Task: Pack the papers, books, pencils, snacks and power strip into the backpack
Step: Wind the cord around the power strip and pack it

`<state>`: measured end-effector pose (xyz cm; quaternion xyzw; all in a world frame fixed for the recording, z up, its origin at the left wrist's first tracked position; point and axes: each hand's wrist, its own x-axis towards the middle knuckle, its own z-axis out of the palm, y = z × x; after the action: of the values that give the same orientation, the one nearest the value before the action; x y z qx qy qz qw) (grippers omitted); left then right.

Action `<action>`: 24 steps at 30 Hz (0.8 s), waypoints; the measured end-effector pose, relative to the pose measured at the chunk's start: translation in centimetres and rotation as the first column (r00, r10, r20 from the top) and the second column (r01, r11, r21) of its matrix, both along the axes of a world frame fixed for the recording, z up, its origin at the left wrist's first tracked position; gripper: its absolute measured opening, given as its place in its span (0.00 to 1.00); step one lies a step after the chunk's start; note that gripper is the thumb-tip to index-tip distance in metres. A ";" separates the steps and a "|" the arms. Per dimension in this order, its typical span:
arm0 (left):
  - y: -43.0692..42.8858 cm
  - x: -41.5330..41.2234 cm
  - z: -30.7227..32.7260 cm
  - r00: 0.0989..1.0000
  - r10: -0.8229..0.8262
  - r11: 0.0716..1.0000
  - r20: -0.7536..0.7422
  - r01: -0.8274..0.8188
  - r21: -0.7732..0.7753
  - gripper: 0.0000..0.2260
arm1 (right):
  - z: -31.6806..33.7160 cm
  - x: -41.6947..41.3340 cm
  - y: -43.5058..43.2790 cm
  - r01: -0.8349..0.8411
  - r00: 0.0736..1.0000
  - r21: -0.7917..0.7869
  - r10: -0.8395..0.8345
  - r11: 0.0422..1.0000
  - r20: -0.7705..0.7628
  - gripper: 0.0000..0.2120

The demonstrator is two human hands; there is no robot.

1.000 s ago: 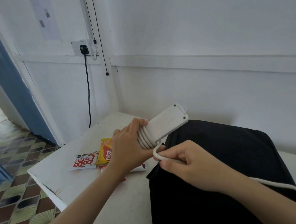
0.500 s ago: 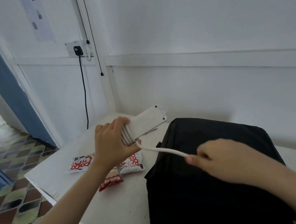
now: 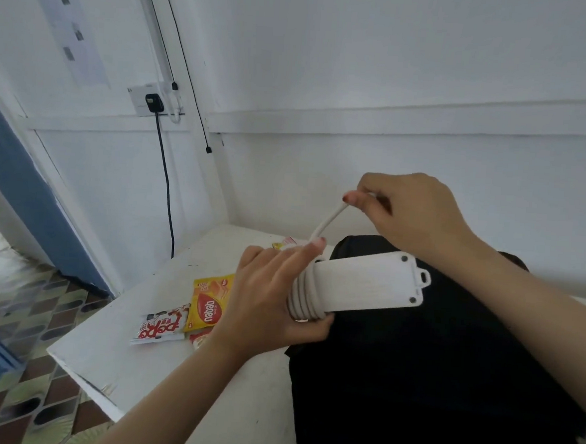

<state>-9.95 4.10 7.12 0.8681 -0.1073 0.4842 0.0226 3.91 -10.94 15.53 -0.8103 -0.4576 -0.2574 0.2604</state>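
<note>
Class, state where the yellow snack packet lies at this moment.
In the head view, the yellow snack packet lies flat on the white table, left of centre, between the red-and-white packet and the left hand.

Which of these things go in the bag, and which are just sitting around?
For the job:
power strip, gripped by the left hand
cord, pinched by the right hand
backpack
yellow snack
red-and-white snack

Just there:
wall socket
black plug
wall paper
table
</note>
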 end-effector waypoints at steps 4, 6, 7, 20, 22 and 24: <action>0.3 -0.4 0.9 1.000 0.008 0.998 0.031 -0.010 0.068 0.27 | -0.7 1.0 0.5 -0.077 0.985 -0.004 0.075 0.997 -0.157 0.19; 0.3 -0.8 1.2 0.999 0.008 1.000 0.048 -0.009 0.029 0.27 | -1.3 1.2 0.8 -0.138 0.957 -0.019 0.128 0.990 -0.259 0.20; 0.3 -0.9 1.4 0.998 0.012 1.000 0.064 -0.013 0.005 0.27 | -1.5 1.1 0.8 -0.172 0.938 -0.031 0.154 0.985 -0.312 0.20; 1.9 -0.9 1.6 0.979 0.202 0.974 -0.005 -0.201 -0.106 0.29 | -7.3 -4.2 -0.4 -0.235 0.924 -0.349 0.096 0.907 -0.371 0.17; 2.1 -0.6 1.2 0.972 0.229 0.964 -0.051 -0.234 -0.127 0.30 | -7.2 -5.0 -0.7 -0.137 0.954 -0.462 -0.010 0.876 -0.301 0.23; 2.1 -0.2 0.9 0.967 0.240 0.954 -0.083 -0.251 -0.161 0.31 | -7.4 -5.3 -1.0 -0.006 0.982 -0.544 -0.097 0.839 -0.161 0.24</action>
<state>-10.19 6.23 7.98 0.8843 0.0441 0.4632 0.0398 -1.43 -11.90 8.13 -0.8815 -0.4664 -0.0487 0.0553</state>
